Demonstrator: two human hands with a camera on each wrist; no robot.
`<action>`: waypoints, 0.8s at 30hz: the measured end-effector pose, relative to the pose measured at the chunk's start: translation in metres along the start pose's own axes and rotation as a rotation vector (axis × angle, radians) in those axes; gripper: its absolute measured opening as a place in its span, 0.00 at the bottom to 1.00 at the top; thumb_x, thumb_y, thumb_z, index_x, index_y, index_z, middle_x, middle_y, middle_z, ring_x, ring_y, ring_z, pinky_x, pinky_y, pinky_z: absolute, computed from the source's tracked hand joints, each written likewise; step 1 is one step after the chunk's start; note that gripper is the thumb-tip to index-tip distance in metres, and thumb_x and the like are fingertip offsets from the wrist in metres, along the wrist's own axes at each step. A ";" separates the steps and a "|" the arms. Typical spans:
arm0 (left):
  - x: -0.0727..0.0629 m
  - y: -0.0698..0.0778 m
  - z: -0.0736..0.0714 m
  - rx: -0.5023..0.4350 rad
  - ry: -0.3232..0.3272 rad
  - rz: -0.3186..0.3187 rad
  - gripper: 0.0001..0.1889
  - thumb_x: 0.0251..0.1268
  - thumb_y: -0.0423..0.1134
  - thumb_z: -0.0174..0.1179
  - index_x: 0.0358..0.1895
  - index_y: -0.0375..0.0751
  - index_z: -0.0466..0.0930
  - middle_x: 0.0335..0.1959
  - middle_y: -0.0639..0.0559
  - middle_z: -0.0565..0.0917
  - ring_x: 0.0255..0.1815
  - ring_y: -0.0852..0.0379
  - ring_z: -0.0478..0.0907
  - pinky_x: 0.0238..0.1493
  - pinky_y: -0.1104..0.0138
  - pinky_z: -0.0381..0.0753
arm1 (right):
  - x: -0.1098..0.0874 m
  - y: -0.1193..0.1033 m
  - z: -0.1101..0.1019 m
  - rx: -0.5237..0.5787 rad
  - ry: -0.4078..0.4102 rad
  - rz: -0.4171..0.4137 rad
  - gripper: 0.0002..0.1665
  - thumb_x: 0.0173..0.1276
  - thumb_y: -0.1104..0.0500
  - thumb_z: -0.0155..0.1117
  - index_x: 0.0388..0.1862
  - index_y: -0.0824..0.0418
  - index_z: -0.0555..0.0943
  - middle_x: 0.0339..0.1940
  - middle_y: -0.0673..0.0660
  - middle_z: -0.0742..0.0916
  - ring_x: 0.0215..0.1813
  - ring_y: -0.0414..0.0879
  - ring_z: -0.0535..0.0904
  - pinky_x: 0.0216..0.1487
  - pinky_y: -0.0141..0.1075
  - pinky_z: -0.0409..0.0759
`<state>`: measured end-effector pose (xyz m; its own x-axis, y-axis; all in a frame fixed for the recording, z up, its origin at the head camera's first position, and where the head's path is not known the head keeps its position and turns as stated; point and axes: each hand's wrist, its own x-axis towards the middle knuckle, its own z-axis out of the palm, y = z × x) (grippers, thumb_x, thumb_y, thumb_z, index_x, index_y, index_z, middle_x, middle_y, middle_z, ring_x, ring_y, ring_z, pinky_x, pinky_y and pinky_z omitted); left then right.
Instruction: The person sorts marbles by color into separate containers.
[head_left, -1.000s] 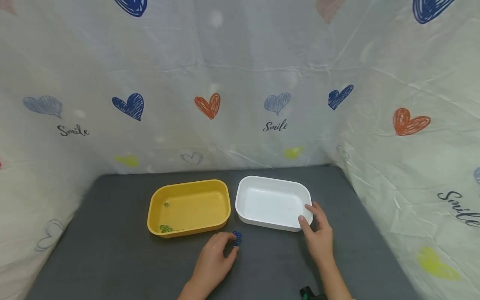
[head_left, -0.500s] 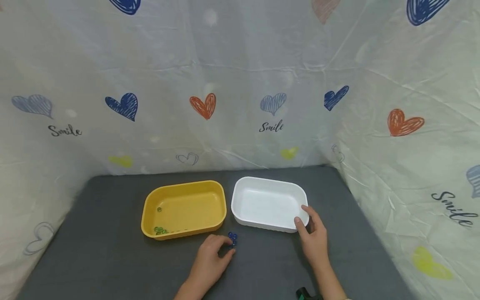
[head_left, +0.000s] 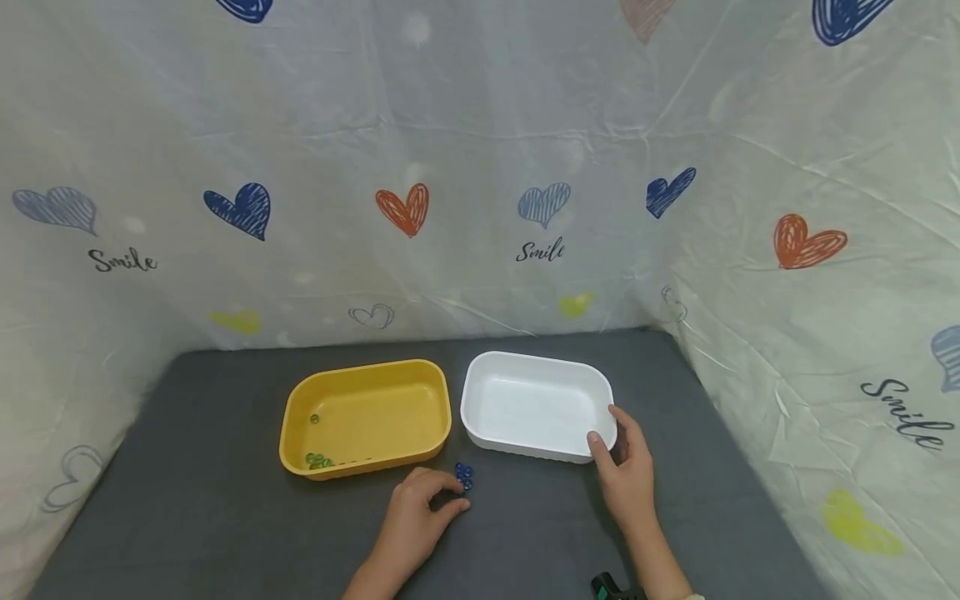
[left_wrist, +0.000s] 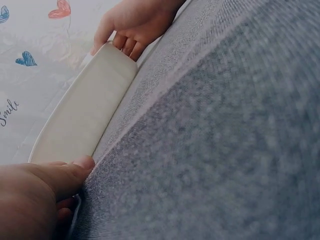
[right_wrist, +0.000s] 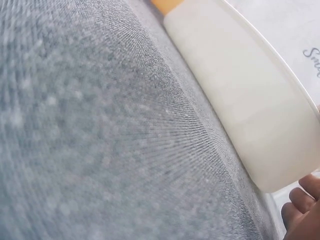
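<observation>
In the head view a small cluster of blue marbles (head_left: 464, 476) lies on the grey cloth, below the gap between two trays. My left hand (head_left: 412, 521) is beside them, its bent index finger at their left edge and its thumb apart, nearer me. In the left wrist view that hand (left_wrist: 37, 192) hides the marbles. My right hand (head_left: 628, 471) holds the near right corner of the white tray (head_left: 536, 448), thumb on the front rim and fingers on the right side. The right wrist view shows the fingers (right_wrist: 300, 200) against the tray's outer end.
Left of the white tray stands a yellow tray (head_left: 367, 421) with several green marbles (head_left: 318, 461) in its near left corner. A black object (head_left: 609, 586) shows at the bottom edge, by my right forearm. A heart-printed curtain (head_left: 465, 167) hangs behind the table.
My left hand's fingers have drawn slightly left off the blue marbles, and more of them show. My right hand stays at the white tray's corner. The whole head view has shifted a little.
</observation>
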<state>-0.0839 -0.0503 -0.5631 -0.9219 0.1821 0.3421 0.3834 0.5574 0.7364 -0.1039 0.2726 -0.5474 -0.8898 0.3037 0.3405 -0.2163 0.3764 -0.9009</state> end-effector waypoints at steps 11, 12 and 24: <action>0.002 0.000 0.001 0.004 0.009 0.003 0.12 0.55 0.37 0.86 0.36 0.58 0.92 0.37 0.72 0.89 0.42 0.66 0.81 0.42 0.65 0.85 | 0.000 0.002 0.002 0.024 -0.006 0.006 0.29 0.80 0.67 0.69 0.76 0.67 0.75 0.82 0.71 0.71 0.84 0.64 0.64 0.70 0.18 0.65; 0.002 0.000 0.001 0.009 0.011 0.004 0.12 0.55 0.37 0.86 0.36 0.57 0.92 0.37 0.72 0.89 0.42 0.65 0.81 0.41 0.65 0.85 | 0.000 0.003 0.002 0.024 -0.009 0.005 0.29 0.80 0.67 0.69 0.76 0.67 0.75 0.82 0.71 0.71 0.84 0.64 0.65 0.70 0.18 0.66; 0.003 0.007 0.004 -0.026 0.090 0.007 0.13 0.53 0.33 0.87 0.37 0.51 0.92 0.35 0.65 0.88 0.33 0.69 0.80 0.34 0.69 0.84 | 0.002 0.003 0.001 0.041 -0.007 0.008 0.30 0.80 0.68 0.68 0.77 0.69 0.73 0.82 0.71 0.72 0.83 0.64 0.67 0.67 0.18 0.69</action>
<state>-0.0840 -0.0429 -0.5593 -0.9106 0.1121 0.3978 0.3926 0.5351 0.7480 -0.1065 0.2735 -0.5493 -0.8946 0.3002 0.3310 -0.2249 0.3376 -0.9140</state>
